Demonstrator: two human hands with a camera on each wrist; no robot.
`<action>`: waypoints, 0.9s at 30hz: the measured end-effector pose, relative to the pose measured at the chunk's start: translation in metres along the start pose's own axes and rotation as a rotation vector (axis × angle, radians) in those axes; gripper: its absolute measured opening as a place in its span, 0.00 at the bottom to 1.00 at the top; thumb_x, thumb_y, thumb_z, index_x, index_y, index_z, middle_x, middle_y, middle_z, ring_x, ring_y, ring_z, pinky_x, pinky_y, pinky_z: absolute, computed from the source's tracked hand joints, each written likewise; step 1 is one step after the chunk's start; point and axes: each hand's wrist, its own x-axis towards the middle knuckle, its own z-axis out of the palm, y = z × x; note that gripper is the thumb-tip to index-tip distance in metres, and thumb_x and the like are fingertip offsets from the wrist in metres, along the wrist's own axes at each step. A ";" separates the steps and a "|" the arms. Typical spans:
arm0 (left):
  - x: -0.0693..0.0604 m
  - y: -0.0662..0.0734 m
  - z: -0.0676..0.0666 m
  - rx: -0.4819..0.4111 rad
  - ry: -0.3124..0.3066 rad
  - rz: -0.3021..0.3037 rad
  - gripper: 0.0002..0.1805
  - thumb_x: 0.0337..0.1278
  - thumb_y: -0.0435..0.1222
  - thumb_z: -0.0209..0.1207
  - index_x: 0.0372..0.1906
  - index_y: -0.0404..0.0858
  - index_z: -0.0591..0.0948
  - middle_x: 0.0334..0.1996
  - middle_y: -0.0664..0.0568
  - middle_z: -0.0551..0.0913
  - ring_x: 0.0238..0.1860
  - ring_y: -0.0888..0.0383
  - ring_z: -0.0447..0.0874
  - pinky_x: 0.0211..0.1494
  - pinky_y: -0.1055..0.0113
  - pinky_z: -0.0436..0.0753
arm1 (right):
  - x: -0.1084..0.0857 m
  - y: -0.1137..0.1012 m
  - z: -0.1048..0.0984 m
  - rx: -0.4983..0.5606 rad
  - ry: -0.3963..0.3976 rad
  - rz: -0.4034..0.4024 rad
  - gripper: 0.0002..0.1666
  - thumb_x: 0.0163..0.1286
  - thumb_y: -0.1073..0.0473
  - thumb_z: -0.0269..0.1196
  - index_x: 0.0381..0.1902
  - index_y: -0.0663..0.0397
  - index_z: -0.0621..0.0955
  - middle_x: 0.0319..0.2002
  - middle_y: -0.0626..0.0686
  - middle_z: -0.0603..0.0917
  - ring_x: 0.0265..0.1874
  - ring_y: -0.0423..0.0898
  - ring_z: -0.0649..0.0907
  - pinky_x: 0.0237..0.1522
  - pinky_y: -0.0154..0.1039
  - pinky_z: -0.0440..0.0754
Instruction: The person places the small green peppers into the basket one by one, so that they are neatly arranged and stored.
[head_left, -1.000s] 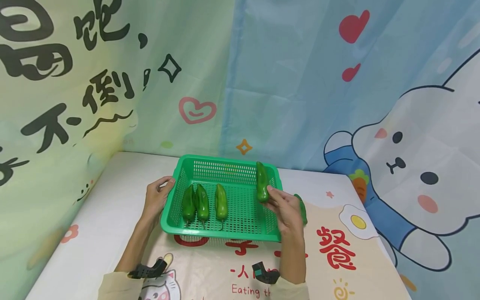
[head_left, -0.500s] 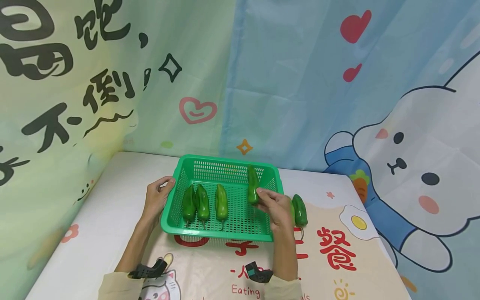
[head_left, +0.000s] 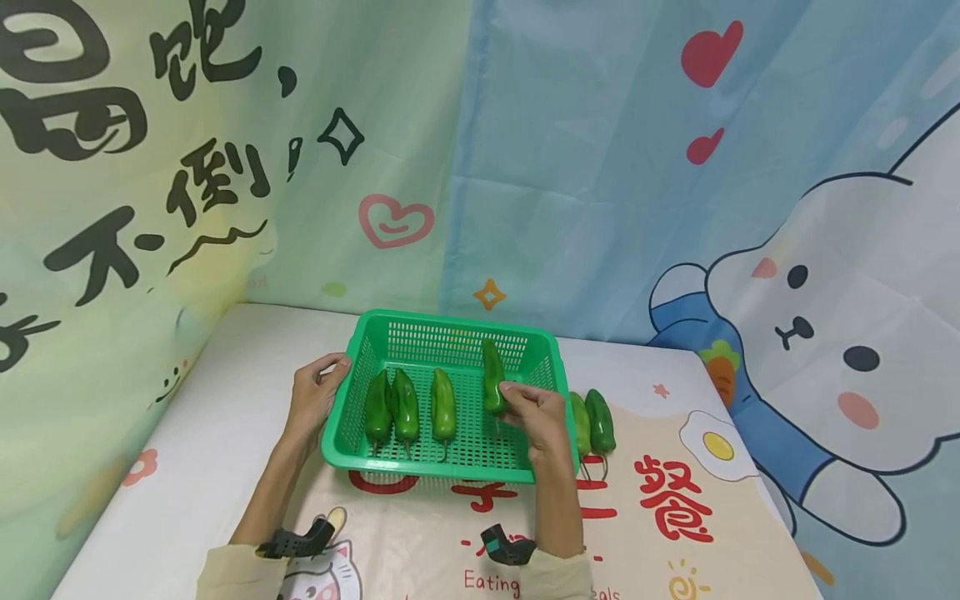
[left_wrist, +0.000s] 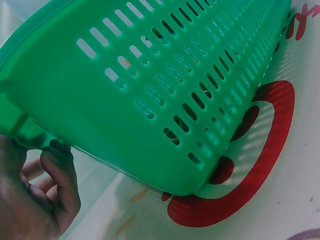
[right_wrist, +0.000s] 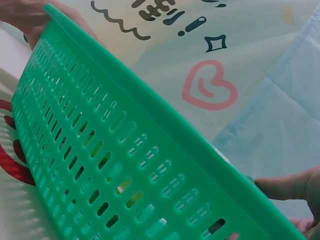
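Over the basket, fingers of the right hand are pinching a pepper by its stem end; placing is apparently being carried out, the next move probably calling for lowering and release beside three peppers. The left hand is gripping the left rim. Two peppers are lying outside, on the desk.

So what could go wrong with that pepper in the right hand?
The right hand pinches the pepper near its stem end, so it might slip and drop into the basket. The left hand holds one side of the basket, so a tug could slide it. Two peppers lie just outside its right side, so a bump might roll them.
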 end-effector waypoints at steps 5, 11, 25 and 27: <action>0.000 -0.001 0.000 0.000 -0.001 0.003 0.26 0.87 0.46 0.56 0.70 0.29 0.80 0.41 0.53 0.96 0.33 0.68 0.93 0.37 0.73 0.93 | 0.002 0.002 0.001 -0.014 0.001 0.016 0.18 0.77 0.61 0.71 0.56 0.72 0.88 0.37 0.49 0.92 0.31 0.39 0.91 0.36 0.30 0.92; 0.001 -0.001 0.000 -0.016 -0.013 0.006 0.26 0.87 0.45 0.55 0.71 0.28 0.79 0.40 0.51 0.96 0.32 0.67 0.93 0.37 0.72 0.94 | 0.003 0.003 0.004 -0.042 0.018 0.014 0.17 0.77 0.61 0.71 0.55 0.71 0.89 0.38 0.52 0.93 0.29 0.38 0.91 0.35 0.31 0.93; 0.001 -0.001 0.000 -0.008 -0.007 0.003 0.25 0.87 0.44 0.55 0.71 0.28 0.79 0.38 0.51 0.96 0.30 0.67 0.93 0.35 0.72 0.93 | -0.006 -0.005 0.019 -0.314 0.064 -0.064 0.15 0.75 0.61 0.72 0.50 0.71 0.90 0.47 0.69 0.92 0.37 0.52 0.92 0.41 0.42 0.94; 0.001 -0.001 0.000 -0.004 -0.003 0.003 0.25 0.87 0.44 0.56 0.71 0.28 0.79 0.38 0.50 0.96 0.29 0.67 0.93 0.35 0.72 0.93 | -0.006 -0.006 0.022 -0.373 0.070 -0.082 0.14 0.75 0.62 0.73 0.48 0.71 0.91 0.47 0.69 0.91 0.39 0.55 0.92 0.40 0.43 0.93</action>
